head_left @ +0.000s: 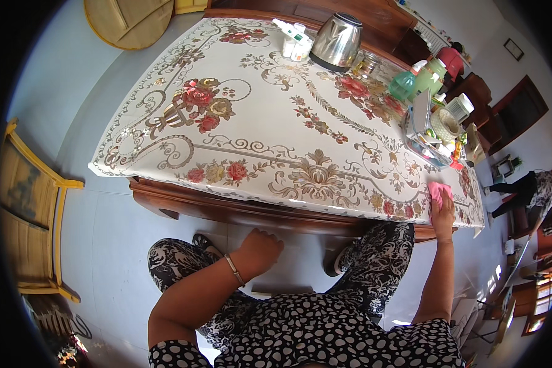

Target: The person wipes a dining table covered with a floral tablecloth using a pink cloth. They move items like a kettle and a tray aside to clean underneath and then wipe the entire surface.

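Note:
My right hand [444, 216] presses a pink cloth [437, 193] onto the flowered tablecloth [270, 116], close to the table's near right edge. The fingers lie over the cloth and hide part of it. Over my lap, off the table's front edge, is my left hand [259, 251], with a bracelet [233, 270] at its wrist. Its fingers are curled into a loose fist and nothing shows in them. Just beyond the pink cloth stands a clear container [426, 150] full of small items, with a roll [445, 124] among them.
A steel kettle [337, 42] and white bottles [295, 46] stand at the table's far side. A green spray bottle [405, 83] is at the back right. Yellow wooden chairs [30, 208] stand left. Two other people [533, 190] are away to the right.

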Demonstrator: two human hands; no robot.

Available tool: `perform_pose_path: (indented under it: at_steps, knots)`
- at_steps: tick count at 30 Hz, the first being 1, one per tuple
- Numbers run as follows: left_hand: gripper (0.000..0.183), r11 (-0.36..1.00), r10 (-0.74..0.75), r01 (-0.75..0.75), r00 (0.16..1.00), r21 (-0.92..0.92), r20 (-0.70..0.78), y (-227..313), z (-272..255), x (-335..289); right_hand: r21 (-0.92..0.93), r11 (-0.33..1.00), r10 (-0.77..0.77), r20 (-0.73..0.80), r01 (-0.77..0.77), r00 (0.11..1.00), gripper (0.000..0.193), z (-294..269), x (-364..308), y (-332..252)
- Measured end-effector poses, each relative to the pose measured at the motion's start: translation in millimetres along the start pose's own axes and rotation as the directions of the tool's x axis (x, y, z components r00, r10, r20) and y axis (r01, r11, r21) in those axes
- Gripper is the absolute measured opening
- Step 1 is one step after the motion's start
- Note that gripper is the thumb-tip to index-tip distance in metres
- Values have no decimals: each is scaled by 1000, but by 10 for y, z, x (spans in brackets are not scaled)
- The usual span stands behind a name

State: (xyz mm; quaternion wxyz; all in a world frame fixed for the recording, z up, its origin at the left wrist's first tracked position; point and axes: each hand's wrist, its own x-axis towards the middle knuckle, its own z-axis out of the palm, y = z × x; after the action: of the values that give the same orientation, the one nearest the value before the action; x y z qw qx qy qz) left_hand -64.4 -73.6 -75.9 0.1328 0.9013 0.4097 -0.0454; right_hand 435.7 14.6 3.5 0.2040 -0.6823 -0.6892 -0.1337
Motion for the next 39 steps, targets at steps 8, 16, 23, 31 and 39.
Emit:
perform_pose_path:
  at_steps: [8,16,23,31,39]
  knots:
    - [32,998,30,-34,996,-56,-82,53,11,-115,36,987,-157,84,154,984,47,101,158,-1013]
    - [32,990,77,-93,988,-108,-137,168,-103,-236,277,856,-494,189,436,849,51,236,608,-2047]
    - [33,995,43,-55,988,-82,-148,61,-87,-256,363,731,-666,196,578,720,56,464,897,-3132]
    - [22,989,86,-113,963,-94,-255,104,-64,-323,461,474,-862,71,750,501,52,699,876,-4613]
    - [10,982,29,-69,976,-178,-214,19,-40,-212,598,236,-943,-50,766,330,52,883,663,-6457]
